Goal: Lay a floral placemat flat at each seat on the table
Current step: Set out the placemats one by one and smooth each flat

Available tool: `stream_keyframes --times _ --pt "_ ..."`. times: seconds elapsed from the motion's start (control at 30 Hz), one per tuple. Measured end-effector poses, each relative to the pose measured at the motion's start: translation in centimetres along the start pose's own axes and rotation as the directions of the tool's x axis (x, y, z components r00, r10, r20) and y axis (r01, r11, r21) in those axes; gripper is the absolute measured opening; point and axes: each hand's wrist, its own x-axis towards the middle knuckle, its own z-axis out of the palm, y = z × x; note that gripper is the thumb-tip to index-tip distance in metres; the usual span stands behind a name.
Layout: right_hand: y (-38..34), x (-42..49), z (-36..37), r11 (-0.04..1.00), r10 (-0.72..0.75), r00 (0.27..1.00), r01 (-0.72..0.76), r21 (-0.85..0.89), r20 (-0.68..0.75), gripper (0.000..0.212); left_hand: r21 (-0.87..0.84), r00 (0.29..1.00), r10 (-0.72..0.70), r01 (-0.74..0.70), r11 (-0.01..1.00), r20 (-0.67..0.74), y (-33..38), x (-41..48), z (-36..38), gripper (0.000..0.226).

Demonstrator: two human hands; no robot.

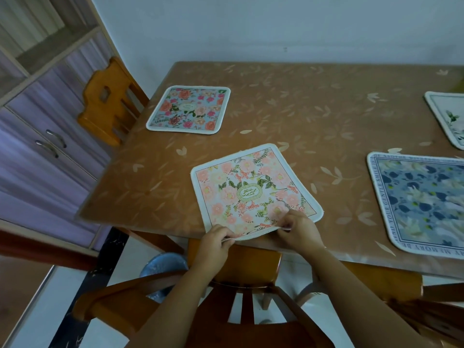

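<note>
A pink floral placemat (251,189) lies on the brown table (313,116) near its front edge, turned a little askew. My left hand (216,241) pinches the mat's near edge at the left, and my right hand (298,229) pinches the same edge at the right, lifting it slightly. A blue-and-red floral placemat (189,109) lies flat at the far left seat. To the right, a dark blue floral placemat (421,202) lies flat by the front edge. A white placemat (449,116) is cut off at the right edge of the view.
A wooden chair (110,101) stands at the table's left side. Another chair (241,307) is pushed in under the front edge below my arms. A purple cabinet (45,136) lines the left wall. A blue tub (163,267) sits on the floor.
</note>
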Motion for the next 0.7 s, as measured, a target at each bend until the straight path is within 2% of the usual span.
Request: stream_keyframes --times 0.17,0.3,0.5,0.63,0.7 --pt "0.7 -1.8 -1.9 0.999 0.031 0.997 -0.029 0.031 -0.073 0.005 -0.016 1.0 -0.003 0.002 1.0 -0.019 1.1 0.7 1.1 0.007" --pt "0.0 -2.9 -2.5 1.0 0.009 0.992 -0.008 0.014 -0.122 0.003 -0.016 0.994 -0.047 0.046 0.999 -0.095 1.6 1.3 1.6 0.008" --pt "-1.8 -3.9 -1.3 1.0 0.001 0.995 0.002 0.029 -0.104 0.005 0.114 0.982 0.178 -0.169 0.979 -0.069 3.5 1.3 2.2 0.011" --pt "-2.3 -4.1 -1.3 0.999 -0.05 0.993 0.052 0.017 -0.111 0.006 0.022 0.978 0.196 -0.195 0.981 -0.069 4.8 1.1 2.8 0.006" --pt "-1.8 -4.3 -1.8 0.997 -0.083 0.996 0.082 -0.009 -0.046 0.008 -0.003 0.983 0.175 -0.175 0.985 -0.059 4.8 1.2 2.8 0.006"
